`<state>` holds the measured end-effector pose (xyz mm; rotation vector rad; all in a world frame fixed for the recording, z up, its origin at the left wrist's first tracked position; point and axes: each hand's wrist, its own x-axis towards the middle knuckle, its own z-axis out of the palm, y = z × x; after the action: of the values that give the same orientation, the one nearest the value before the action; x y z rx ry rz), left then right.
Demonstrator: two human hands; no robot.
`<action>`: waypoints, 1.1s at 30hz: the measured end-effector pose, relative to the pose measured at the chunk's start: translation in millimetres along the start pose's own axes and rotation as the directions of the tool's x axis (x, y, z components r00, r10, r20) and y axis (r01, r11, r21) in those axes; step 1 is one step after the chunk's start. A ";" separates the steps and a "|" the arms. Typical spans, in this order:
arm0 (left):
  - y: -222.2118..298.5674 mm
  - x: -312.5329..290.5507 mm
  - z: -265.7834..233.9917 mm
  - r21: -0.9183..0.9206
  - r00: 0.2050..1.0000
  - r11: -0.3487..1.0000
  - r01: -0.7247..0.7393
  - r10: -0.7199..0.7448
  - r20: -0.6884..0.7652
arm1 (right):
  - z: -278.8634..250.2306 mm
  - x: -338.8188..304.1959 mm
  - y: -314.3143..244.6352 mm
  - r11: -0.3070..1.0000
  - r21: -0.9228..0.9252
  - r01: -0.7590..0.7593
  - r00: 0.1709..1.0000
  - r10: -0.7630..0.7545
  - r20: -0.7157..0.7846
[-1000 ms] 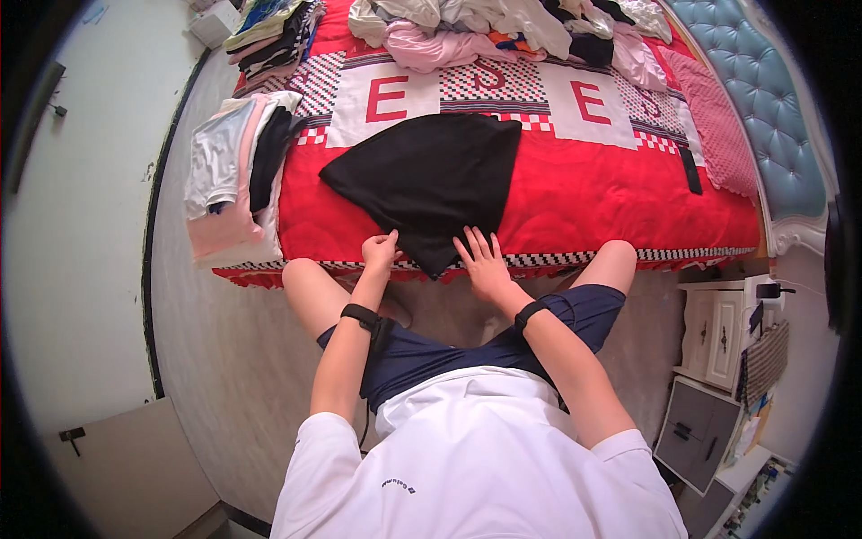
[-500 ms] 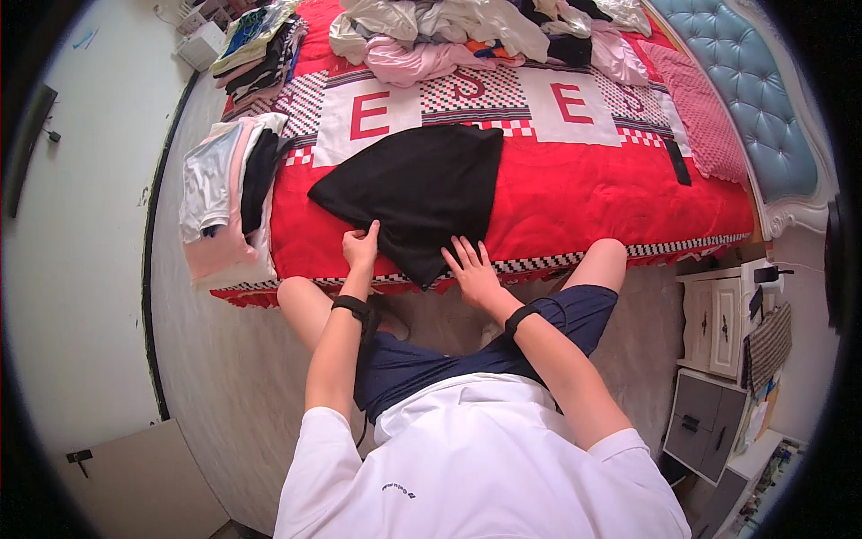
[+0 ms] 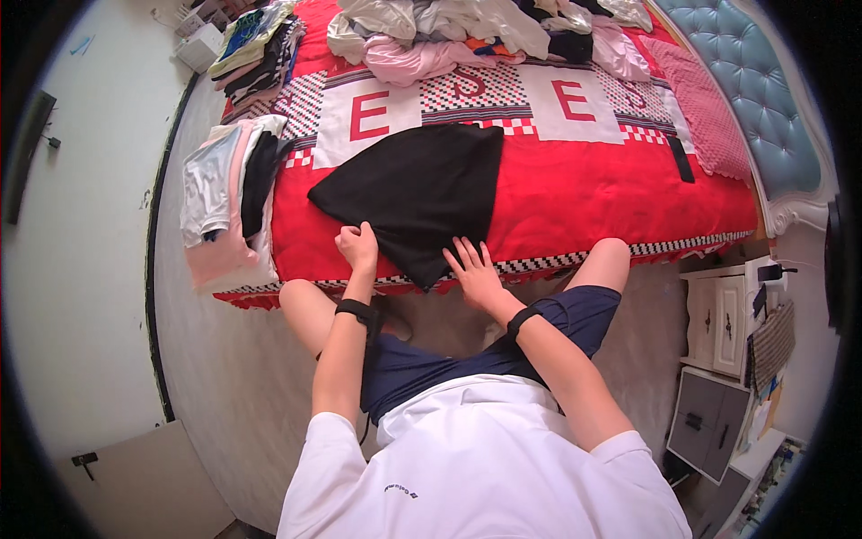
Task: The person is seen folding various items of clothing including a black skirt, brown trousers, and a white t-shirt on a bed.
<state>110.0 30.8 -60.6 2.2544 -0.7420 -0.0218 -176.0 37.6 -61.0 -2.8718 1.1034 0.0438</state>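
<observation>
A black skirt (image 3: pixel 422 184), flared in outline, lies spread over the near edge of the red bed cover, one corner pointing toward me. My left hand (image 3: pixel 357 246) is closed on the skirt's near left edge, pinching the cloth. On the opposite side of that corner, my right hand (image 3: pixel 473 269) rests with fingers spread, its fingertips touching the fabric near the right edge. The cloth is mostly flat, with slight creases by the left hand.
Stacked folded clothes (image 3: pixel 235 193) sit at the bed's left edge, with another folded pile (image 3: pixel 256 63) farther back. A loose heap of clothes (image 3: pixel 449 40) covers the far side. A pink pillow (image 3: pixel 696 108) lies by the blue padded headboard (image 3: pixel 750 81). Drawers (image 3: pixel 716 323) stand at right.
My left hand has curled its fingers tighter on the skirt's edge and shifted slightly left. The right hand stays in nearly the same place.
</observation>
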 end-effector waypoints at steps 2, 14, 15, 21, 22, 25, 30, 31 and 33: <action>11.1 -2.7 -5.0 -0.026 0.997 0.998 0.050 -0.048 0.063 | -1.9 -3.5 1.5 1.000 0.013 -0.009 1.000 0.009 0.030; -3.8 29.6 2.4 -0.389 0.800 0.721 0.574 -0.393 0.453 | -4.5 0.3 -3.0 1.000 -0.006 -0.001 1.000 0.001 -0.010; -1.9 28.4 4.4 -0.423 0.800 0.699 0.576 -0.376 0.468 | 0.0 0.1 -1.0 1.000 -0.009 -0.010 1.000 0.010 -0.010; -13.4 30.9 11.1 -0.428 0.762 0.670 0.607 -0.338 0.552 | 0.2 -1.6 -0.8 0.999 0.051 -0.010 1.000 0.011 -0.010; -13.8 29.3 13.4 -0.430 0.741 0.648 0.628 -0.329 0.586 | -0.6 -2.3 0.3 0.999 0.049 -0.018 1.000 0.018 -0.009; -30.9 35.1 17.6 -0.469 0.752 0.613 0.636 -0.357 0.554 | -4.2 1.9 -4.2 0.999 0.045 -0.007 1.000 0.008 -0.013; -31.8 35.9 14.4 -0.213 0.773 0.793 0.571 -0.433 0.463 | -0.4 0.8 -3.3 0.999 0.052 0.001 1.000 0.001 -0.031; -29.8 35.3 12.0 -0.174 0.775 0.799 0.575 -0.464 0.429 | -0.1 0.2 -2.8 0.998 0.057 0.003 1.000 -0.002 -0.023; -18.2 34.8 4.4 -0.285 0.737 0.720 0.633 -0.447 0.507 | 6.5 -2.7 1.1 0.998 0.057 -0.008 0.999 0.010 -0.048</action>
<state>147.1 20.0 -68.8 1.9479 -0.1824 -0.8957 -178.8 39.1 -67.4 -2.8319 1.1072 -0.0551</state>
